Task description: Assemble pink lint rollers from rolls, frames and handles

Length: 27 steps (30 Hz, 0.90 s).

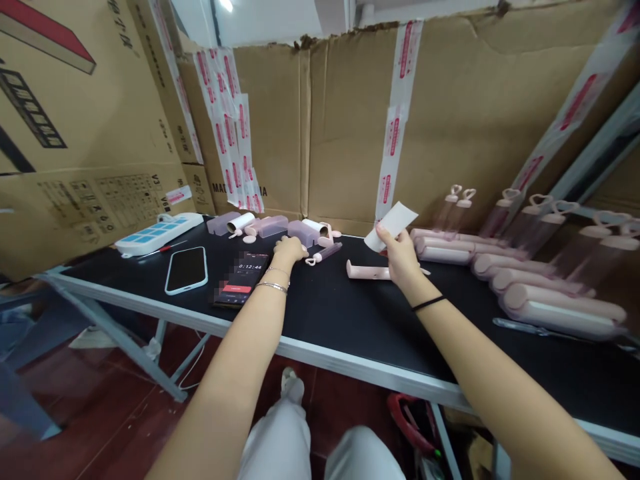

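My right hand [399,253] grips a white paper roll [393,225], tilted and raised above the table. Below it lies a long pale pink plastic piece [367,271], partly covered by that hand. Farther left, my left hand [291,249] is down at the tabletop with its fingers curled; what is in them, if anything, is hidden. Right beside those fingers lies a small purple tube with a pink heart-shaped loop [325,253]. Just behind is a translucent purple cover [304,232], near another white roll [316,227] and small pink parts [327,235].
A timer phone [240,280] lies by my left forearm, with a light-blue-edged phone [187,270], a red pen [163,250] and a white-and-blue box [160,235] farther left. Pink roller bodies [560,307] and heart-topped tubes [545,213] line the right. Cardboard [345,133] walls the back.
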Motion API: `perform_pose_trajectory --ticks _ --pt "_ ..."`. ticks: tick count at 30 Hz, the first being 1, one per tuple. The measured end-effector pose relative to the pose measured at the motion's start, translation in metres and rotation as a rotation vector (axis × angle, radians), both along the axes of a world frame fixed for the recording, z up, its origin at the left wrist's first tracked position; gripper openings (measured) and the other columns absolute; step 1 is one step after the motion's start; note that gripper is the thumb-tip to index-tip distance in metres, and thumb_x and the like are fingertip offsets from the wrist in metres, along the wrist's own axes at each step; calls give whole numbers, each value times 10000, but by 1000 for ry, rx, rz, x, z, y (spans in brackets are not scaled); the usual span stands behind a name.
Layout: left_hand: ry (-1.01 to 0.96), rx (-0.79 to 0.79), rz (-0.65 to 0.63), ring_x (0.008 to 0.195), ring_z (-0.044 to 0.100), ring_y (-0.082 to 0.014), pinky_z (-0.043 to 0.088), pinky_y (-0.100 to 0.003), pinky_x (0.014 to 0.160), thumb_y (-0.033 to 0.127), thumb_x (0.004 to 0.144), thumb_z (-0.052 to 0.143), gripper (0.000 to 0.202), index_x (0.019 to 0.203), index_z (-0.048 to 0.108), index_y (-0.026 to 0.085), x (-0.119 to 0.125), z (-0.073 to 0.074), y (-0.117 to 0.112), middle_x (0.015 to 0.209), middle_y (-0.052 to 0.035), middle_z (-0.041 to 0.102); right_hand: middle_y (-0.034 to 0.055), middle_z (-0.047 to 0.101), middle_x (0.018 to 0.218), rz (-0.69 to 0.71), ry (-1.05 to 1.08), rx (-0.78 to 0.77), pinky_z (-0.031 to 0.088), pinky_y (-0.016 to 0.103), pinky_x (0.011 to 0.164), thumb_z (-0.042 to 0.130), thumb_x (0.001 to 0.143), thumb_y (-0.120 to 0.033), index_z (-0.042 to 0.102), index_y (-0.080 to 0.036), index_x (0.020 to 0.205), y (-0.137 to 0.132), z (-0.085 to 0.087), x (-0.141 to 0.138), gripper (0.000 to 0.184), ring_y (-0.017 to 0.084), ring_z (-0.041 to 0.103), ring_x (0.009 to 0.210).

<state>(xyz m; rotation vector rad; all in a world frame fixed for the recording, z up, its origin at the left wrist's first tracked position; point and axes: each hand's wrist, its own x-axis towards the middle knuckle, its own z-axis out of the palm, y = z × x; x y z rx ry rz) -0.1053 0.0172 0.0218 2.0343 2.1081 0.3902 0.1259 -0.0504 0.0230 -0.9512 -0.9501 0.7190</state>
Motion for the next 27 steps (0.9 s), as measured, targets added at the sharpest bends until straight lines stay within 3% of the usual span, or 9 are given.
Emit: perform_pose_trajectory --ticks 4,6,9,11,15,20,24,27 --pt "-237 216 -166 977 636 -311 465 -401 870 195 789 544 146 856 648 117 10 4 -2 985 -202 666 3 634 837 10 -49 2 456 262 593 785 509 -474 557 -199 860 1 -3 -1 501 158 584 765" --pt "-520 274 -272 831 668 -257 500 -391 803 184 819 503 98 848 588 145 30 8 -10 897 -145 668 3 640 859 80 -36 70 485 281 630 805 506 -427 550 -207 883 0 -3 -5 506 171 600 801" --pt "-1169 120 -346 652 650 -172 543 -363 682 185 868 435 83 927 494 182 74 10 -29 834 -62 639 22 665 917 191 -35 186 519 325 758 807 546 -391 556 -213 924 -3 -3 -11 487 190 625 881" --pt "-1533 -7 -400 677 639 -137 551 -335 714 155 880 409 98 924 492 183 98 10 -43 833 -38 628 38 679 942 212 -46 225 512 351 838 803 568 -383 567 -209 940 -5 -2 -14 474 201 633 923" --pt "-1954 -235 -407 698 613 -131 545 -301 737 212 937 314 238 862 529 142 111 14 -57 762 -46 618 57 699 937 151 -114 203 505 391 868 815 549 -379 595 -196 925 -7 -1 -13 473 225 647 913" --pt "-2023 -269 -329 656 582 -132 512 -256 646 386 963 292 359 877 532 132 102 20 -58 738 -48 592 69 717 920 217 -138 136 502 406 865 835 504 -380 635 -177 852 -9 -3 -15 450 246 656 906" --pt "-1895 -120 -392 703 581 -100 495 -232 697 283 878 538 134 940 548 165 103 16 -61 833 -17 587 59 721 939 223 -69 138 493 411 889 838 509 -366 646 -180 879 -12 -5 -20 456 235 659 914" --pt "-1767 -99 -478 761 599 -103 505 -250 750 214 824 620 182 988 551 174 99 16 -63 916 -38 601 53 721 944 224 -48 148 497 401 894 827 532 -351 654 -181 878 -11 -4 -25 422 226 658 923"
